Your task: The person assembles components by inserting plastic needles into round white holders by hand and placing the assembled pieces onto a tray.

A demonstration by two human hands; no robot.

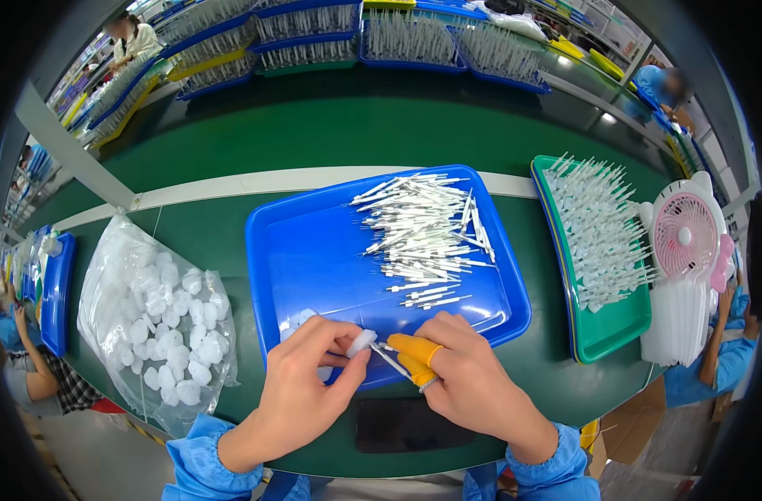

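My left hand (310, 367) pinches a small, rounded, translucent white plastic piece (362, 341) over the near edge of the blue tray (306, 242). Against that piece, my right hand (469, 376) holds a thin, pale, stick-like item (391, 361); its exact kind is hard to make out. Yellow covers (414, 349) sit on fingers of the right hand. A heap of thin white sticks (423, 234) fills the tray's right half. A few more translucent pieces (302, 319) lie in the tray beside my left hand, partly hidden by it.
Left of the tray, a clear plastic bag (160, 326) holds many translucent pieces. A green tray (607, 334) of upright sticks stands at right, beside a pink-and-white fan (684, 225). A black phone-like slab (410, 426) lies below my hands. Loaded trays (410, 42) line the back; other people work around.
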